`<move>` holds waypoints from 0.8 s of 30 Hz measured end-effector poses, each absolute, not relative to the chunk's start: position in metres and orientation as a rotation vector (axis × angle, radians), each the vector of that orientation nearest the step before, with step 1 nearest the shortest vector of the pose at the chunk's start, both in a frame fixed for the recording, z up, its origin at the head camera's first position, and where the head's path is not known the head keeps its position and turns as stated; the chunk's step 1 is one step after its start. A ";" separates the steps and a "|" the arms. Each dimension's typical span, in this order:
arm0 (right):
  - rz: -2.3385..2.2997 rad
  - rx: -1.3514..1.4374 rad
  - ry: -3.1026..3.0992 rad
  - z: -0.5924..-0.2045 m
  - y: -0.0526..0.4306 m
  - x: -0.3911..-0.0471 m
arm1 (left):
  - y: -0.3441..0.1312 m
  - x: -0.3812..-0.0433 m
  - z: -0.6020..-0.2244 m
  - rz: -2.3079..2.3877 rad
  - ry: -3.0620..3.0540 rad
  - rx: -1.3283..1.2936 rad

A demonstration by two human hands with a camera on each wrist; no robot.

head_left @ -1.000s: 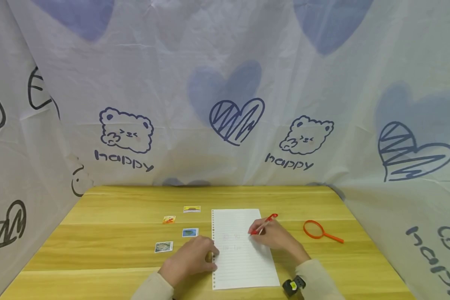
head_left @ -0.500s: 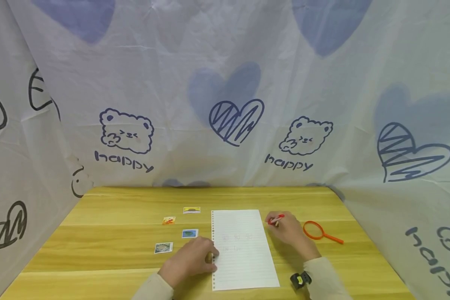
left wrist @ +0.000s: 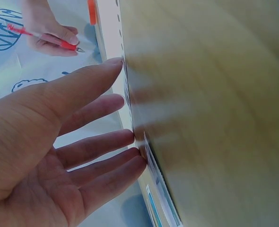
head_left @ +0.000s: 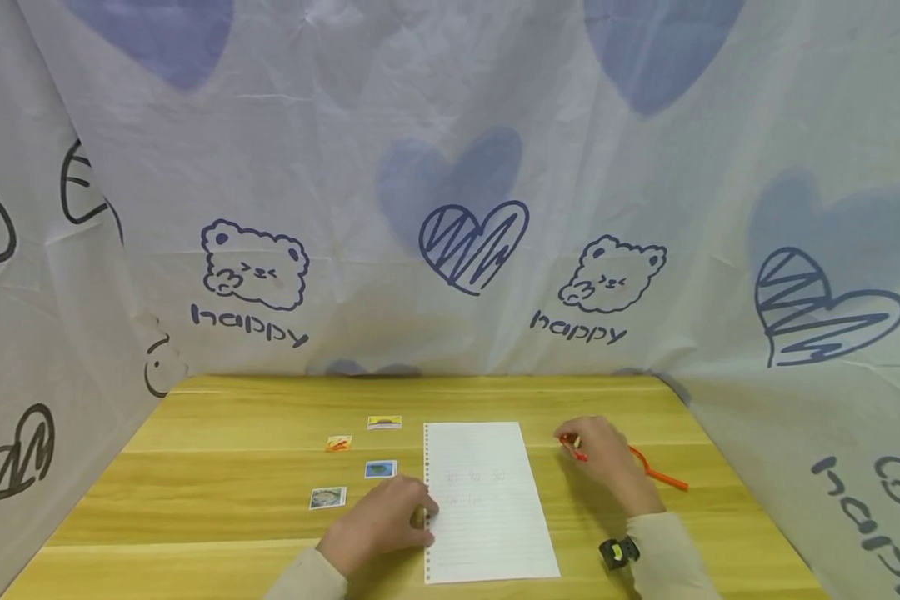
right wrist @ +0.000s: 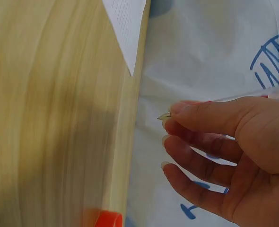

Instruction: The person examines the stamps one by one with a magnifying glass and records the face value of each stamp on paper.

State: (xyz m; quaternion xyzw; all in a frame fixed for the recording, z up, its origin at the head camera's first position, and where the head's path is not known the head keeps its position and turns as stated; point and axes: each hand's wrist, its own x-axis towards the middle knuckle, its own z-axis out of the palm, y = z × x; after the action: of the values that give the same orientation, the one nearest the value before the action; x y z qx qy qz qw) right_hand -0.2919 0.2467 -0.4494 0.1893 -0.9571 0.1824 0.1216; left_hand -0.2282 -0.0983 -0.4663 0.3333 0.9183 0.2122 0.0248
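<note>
Lined loose-leaf paper (head_left: 487, 533) with punched holes lies on the wooden table, bearing two rows of faint reddish handwriting. My left hand (head_left: 384, 517) rests at its left edge, thumb and fingertips touching the margin; in the left wrist view the fingers are extended and loosely spread. Right of the sheet, my right hand (head_left: 603, 457) pinches a red pen (left wrist: 67, 45) between thumb and index finger, nib bare and raised off the paper. The other fingers curve loosely below it in the right wrist view. This hand hides the ring of an orange-red magnifying glass (head_left: 667, 479).
Several small stamp-like picture cards, among them a blue one (head_left: 381, 469) and a yellow one (head_left: 384, 422), lie left of the paper. A white cloth (head_left: 360, 275) printed with hearts and bears hangs behind the table (head_left: 217, 467) and along its sides.
My right hand has left the paper and moved right with the pen, now overlapping the magnifying glass. A third mark shows in the upper handwritten row. The left hand stays put.
</note>
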 end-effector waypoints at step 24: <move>0.624 0.506 -2.856 -0.460 0.270 -0.304 | -0.099 -0.227 -0.467 0.681 2.838 0.990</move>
State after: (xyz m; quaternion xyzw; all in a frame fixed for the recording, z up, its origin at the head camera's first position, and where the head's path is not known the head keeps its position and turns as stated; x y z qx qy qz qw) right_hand -0.3043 0.2699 -0.4599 0.1699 -0.9590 0.2095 0.0875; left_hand -0.2270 -0.0985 -0.4668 0.3212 0.9204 0.2210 0.0299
